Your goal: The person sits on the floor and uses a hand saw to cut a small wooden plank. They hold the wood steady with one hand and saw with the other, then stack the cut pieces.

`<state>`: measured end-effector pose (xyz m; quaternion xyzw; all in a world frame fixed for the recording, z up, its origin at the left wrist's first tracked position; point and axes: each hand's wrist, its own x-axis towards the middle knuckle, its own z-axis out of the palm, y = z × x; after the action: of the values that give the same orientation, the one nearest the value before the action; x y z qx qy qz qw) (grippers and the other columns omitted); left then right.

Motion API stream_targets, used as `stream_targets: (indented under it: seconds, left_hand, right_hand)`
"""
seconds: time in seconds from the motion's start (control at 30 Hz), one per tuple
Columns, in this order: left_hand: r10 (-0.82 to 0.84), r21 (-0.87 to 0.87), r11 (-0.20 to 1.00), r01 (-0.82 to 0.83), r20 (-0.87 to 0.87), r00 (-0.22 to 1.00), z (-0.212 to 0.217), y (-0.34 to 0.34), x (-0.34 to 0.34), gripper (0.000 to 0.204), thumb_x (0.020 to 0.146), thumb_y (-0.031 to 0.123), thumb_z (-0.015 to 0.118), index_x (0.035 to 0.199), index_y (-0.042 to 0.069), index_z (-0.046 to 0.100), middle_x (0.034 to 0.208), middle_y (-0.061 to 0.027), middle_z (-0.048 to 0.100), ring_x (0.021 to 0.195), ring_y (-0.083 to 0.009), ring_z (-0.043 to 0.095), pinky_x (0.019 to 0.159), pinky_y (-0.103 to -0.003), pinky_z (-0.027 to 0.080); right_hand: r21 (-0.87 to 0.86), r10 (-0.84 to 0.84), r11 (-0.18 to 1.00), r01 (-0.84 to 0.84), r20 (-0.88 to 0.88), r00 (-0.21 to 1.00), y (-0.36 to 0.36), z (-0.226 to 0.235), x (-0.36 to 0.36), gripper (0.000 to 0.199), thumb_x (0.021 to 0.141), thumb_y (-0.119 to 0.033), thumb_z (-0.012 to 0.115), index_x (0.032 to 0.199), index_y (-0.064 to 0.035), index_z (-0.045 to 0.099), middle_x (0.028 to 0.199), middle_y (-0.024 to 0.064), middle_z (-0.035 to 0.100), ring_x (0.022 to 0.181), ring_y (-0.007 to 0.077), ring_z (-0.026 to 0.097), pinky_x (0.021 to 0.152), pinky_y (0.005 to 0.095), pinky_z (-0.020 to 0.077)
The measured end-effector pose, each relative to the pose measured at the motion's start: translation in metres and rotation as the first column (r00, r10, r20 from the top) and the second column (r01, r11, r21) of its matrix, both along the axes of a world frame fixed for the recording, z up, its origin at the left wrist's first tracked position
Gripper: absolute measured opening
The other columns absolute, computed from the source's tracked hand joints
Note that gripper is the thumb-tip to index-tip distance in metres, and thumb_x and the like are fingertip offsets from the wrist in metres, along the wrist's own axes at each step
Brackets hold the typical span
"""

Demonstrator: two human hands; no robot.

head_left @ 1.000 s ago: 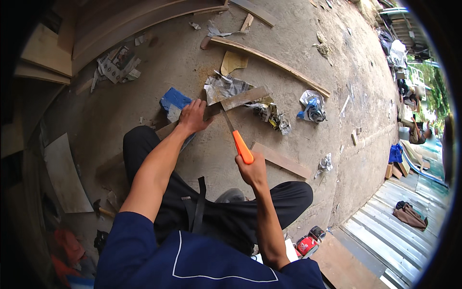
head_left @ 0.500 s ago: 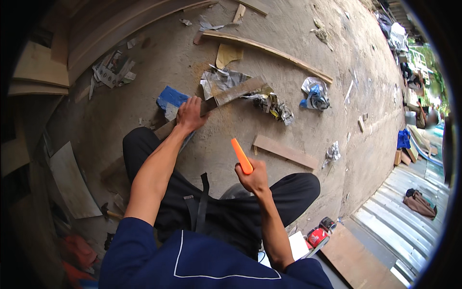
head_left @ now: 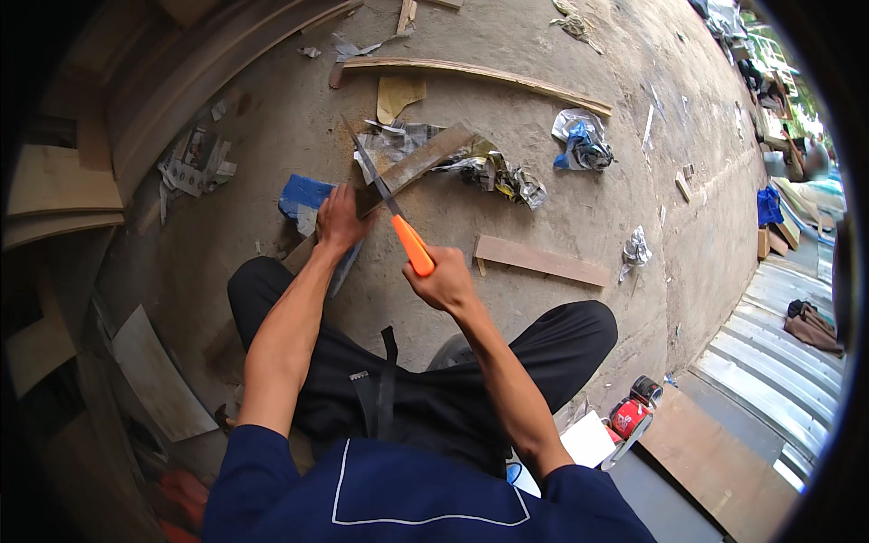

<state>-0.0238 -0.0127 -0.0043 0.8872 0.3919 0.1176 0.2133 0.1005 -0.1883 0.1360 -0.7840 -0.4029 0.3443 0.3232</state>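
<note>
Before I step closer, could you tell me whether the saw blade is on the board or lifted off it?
On it: the saw blade crosses the board, pinned by the left hand.

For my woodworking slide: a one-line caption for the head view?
Right hand draws an orange-handled saw across a wooden board that the left hand steadies.

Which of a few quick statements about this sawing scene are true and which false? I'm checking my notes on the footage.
1. The right hand grips a saw with an orange handle. True.
2. The left hand is lifted clear of the plank. False: it presses down on the plank.
3. The saw blade lies across the plank. True.
4. The person wears gloves. False: both hands are bare.
5. A shorter board lies on the ground to the right of the saw. True.
</note>
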Motion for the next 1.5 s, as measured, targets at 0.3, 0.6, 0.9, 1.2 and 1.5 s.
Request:
stream_targets:
  seconds: [0.3, 0.6, 0.9, 1.2, 1.5]
  left_hand:
    - [-0.007, -0.008, 1.000, 0.006, -0.053, 0.999, 0.006, -0.002, -0.009, 0.049, 0.070, 0.034, 0.077, 0.099, 0.003, 0.052, 0.098, -0.0123, 0.054, 0.099, -0.0315, 0.053, 0.081, -0.041, 0.045]
    - [0.061, 0.003, 0.998, -0.060, -0.032, 0.998, 0.002, 0.013, 0.001, 0.049, 0.070, 0.034, 0.077, 0.100, 0.004, 0.052, 0.099, -0.0125, 0.055, 0.100, -0.0314, 0.054, 0.080, -0.042, 0.046]
    - [0.034, -0.045, 0.998, -0.033, 0.012, 0.999, 0.001, 0.005, -0.003, 0.048, 0.070, 0.033, 0.077, 0.101, 0.004, 0.053, 0.099, -0.0119, 0.055, 0.101, -0.0303, 0.055, 0.082, -0.041, 0.046]
    - [0.042, -0.030, 0.999, -0.041, 0.007, 0.999, 0.004, 0.008, -0.012, 0.047, 0.070, 0.033, 0.077, 0.098, 0.004, 0.054, 0.098, -0.0120, 0.057, 0.098, -0.0308, 0.056, 0.081, -0.042, 0.047]
    - [0.043, -0.062, 0.997, -0.043, -0.001, 0.999, 0.002, 0.013, -0.006, 0.046, 0.068, 0.031, 0.079, 0.097, 0.006, 0.053, 0.097, -0.0099, 0.056, 0.099, -0.0283, 0.055, 0.080, -0.041, 0.045]
  right_hand:
    - [0.019, 0.006, 1.000, -0.004, -0.087, 0.996, -0.046, 0.025, -0.004, 0.022, 0.074, -0.018, 0.064, 0.070, 0.0031, 0.058, 0.057, 0.0190, 0.052, 0.051, 0.0290, 0.056, 0.055, 0.0352, 0.0459]
    - [0.043, 0.026, 0.999, -0.026, 0.004, 1.000, -0.001, 0.012, 0.006, 0.022, 0.075, -0.018, 0.065, 0.070, 0.0024, 0.056, 0.056, 0.0185, 0.049, 0.047, 0.0254, 0.048, 0.053, 0.0357, 0.0431]
    - [-0.024, 0.040, 0.999, -0.040, 0.003, 0.999, 0.052, 0.006, 0.007, 0.029, 0.075, -0.024, 0.065, 0.071, 0.0043, 0.060, 0.062, 0.0246, 0.057, 0.060, 0.0416, 0.059, 0.059, 0.0424, 0.0476]
    - [-0.079, 0.008, 0.997, -0.015, -0.087, 0.996, -0.027, 0.040, 0.003, 0.022, 0.073, -0.019, 0.066, 0.067, 0.0015, 0.059, 0.057, 0.0207, 0.055, 0.053, 0.0342, 0.059, 0.055, 0.0385, 0.0466]
    - [-0.023, 0.054, 0.998, -0.053, 0.076, 0.996, 0.009, 0.000, 0.008, 0.023, 0.073, -0.019, 0.065, 0.069, 0.0027, 0.058, 0.058, 0.0213, 0.053, 0.052, 0.0340, 0.056, 0.055, 0.0389, 0.0446]
